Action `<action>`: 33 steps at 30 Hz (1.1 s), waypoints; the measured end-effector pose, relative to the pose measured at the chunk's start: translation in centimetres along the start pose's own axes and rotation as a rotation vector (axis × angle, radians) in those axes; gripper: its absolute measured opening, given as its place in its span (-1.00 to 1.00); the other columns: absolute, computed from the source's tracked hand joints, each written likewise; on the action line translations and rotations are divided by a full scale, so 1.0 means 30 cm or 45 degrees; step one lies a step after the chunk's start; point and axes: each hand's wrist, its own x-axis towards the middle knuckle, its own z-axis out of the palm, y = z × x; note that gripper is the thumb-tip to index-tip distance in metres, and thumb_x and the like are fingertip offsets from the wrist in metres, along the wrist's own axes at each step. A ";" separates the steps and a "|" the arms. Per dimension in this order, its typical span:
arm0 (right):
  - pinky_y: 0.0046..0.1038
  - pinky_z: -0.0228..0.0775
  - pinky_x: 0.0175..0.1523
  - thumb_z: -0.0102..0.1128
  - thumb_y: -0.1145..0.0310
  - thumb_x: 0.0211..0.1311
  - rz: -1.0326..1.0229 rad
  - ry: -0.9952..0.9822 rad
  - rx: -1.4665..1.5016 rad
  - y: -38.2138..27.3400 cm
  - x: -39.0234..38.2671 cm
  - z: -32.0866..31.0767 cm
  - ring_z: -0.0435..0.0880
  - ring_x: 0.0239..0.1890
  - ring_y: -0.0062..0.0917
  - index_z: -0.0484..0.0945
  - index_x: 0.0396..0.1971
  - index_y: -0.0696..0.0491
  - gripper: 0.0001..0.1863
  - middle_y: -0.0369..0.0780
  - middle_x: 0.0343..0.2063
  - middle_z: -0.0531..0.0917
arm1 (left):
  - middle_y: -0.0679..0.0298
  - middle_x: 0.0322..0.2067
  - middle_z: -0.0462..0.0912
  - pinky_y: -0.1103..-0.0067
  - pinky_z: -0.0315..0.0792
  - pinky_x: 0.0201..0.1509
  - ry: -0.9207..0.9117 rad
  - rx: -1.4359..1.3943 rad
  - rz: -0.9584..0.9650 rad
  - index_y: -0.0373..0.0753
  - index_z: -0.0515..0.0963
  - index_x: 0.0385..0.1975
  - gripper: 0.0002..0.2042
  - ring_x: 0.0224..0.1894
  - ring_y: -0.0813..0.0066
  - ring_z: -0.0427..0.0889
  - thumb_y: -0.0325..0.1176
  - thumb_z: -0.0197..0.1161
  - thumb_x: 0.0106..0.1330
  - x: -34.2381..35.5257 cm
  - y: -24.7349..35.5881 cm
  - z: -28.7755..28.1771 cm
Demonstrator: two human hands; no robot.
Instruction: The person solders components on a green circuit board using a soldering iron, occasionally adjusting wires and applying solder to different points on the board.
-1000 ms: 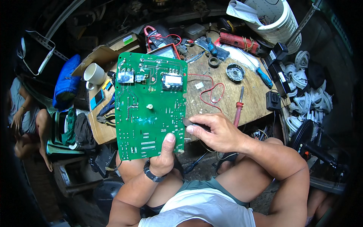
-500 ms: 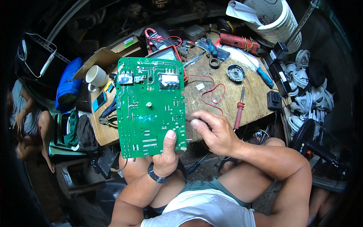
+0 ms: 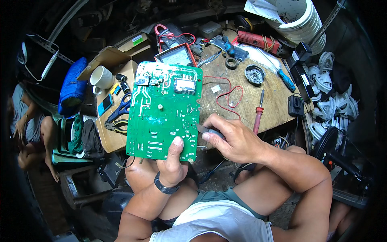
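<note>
Head view: at left, we see white mug (image 3: 103, 78), then pliers (image 3: 117, 126) beside scissors (image 3: 123, 107). Centre: green printed circuit board (image 3: 163, 119), soldered face toward us, raised before wooden tabletop (image 3: 278, 105); left hand (image 3: 171, 166) grips its lower edge, thumb on face, fingers hidden behind. Small blade (image 3: 201, 128), pinched in right hand (image 3: 231, 139), points at board's right edge; contact we cannot tell. Farther right: red-handled soldering iron (image 3: 258, 116) on tabletop.

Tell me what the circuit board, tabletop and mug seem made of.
Circuit board: probably fibreglass laminate; its glossy green coating catches light. Tabletop: wood, perhaps plywood, matte, with visible grain. Mug: possibly ceramic or plastic; its smooth off-white surface leaves that open.
</note>
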 end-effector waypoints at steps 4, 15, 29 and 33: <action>0.00 0.44 -0.27 0.23 0.31 0.40 -0.039 -0.024 -0.061 0.001 0.015 -0.015 0.67 -0.32 0.11 0.44 -0.11 0.13 -0.75 0.08 -0.44 0.65 | 0.11 0.07 0.63 0.40 0.53 0.23 0.019 -0.011 -0.050 -0.37 0.43 0.23 -0.59 0.07 0.36 0.66 -0.36 0.21 0.45 -0.004 0.005 -0.002; -0.09 0.47 -0.29 0.18 0.31 0.44 -0.201 0.127 -0.093 0.020 0.038 -0.026 0.68 -0.38 0.02 0.49 -0.12 0.12 -0.80 0.01 -0.48 0.65 | 0.04 0.13 0.61 0.30 0.60 0.21 -0.039 -0.056 -0.173 -0.40 0.37 0.28 -0.55 0.11 0.22 0.68 -0.42 0.17 0.42 0.038 0.033 -0.005; -0.05 0.49 -0.25 0.20 0.29 0.42 -0.166 -0.005 -0.201 0.010 0.018 -0.025 0.68 -0.31 -0.01 0.54 -0.14 0.07 -0.82 -0.04 -0.41 0.64 | -0.06 0.11 0.61 0.14 0.60 0.25 0.027 -0.243 -0.261 -0.46 0.31 0.29 -0.54 0.09 0.11 0.70 -0.43 0.10 0.43 0.045 0.062 -0.009; -0.05 0.48 -0.27 0.21 0.29 0.40 -0.180 -0.010 -0.336 0.001 0.015 -0.036 0.67 -0.35 -0.06 0.55 -0.16 0.07 -0.83 -0.07 -0.45 0.62 | -0.06 0.08 0.62 0.19 0.60 0.24 -0.018 -0.166 -0.241 -0.47 0.33 0.28 -0.55 0.09 0.11 0.70 -0.43 0.10 0.44 0.044 0.056 -0.009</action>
